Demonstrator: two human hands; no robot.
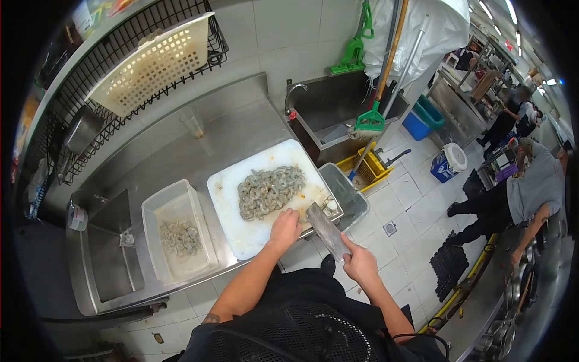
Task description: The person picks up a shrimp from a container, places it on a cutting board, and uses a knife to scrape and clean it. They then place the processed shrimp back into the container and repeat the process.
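Note:
A pile of peeled shrimp [271, 192] covers the middle of a white cutting board [226, 187] on the steel counter. My right hand [360, 260] grips a cleaver [327, 228], whose broad grey blade points up and left over the board's near right corner. Close to the blade tip, my left hand [286, 228] rests at the near edge of the pile with its fingers curled down. What lies under those fingers is hidden. Small pale scraps [329, 206] sit at the board's right corner, beside the blade.
Left of the board stands a plastic tub [149, 223] holding more shrimp, next to a sink [108, 253]. A grey bin [356, 208] stands against the counter's right end. Behind are a second sink [329, 102], brooms and a yellow mop bucket [377, 169]. Another person [534, 181] works at right.

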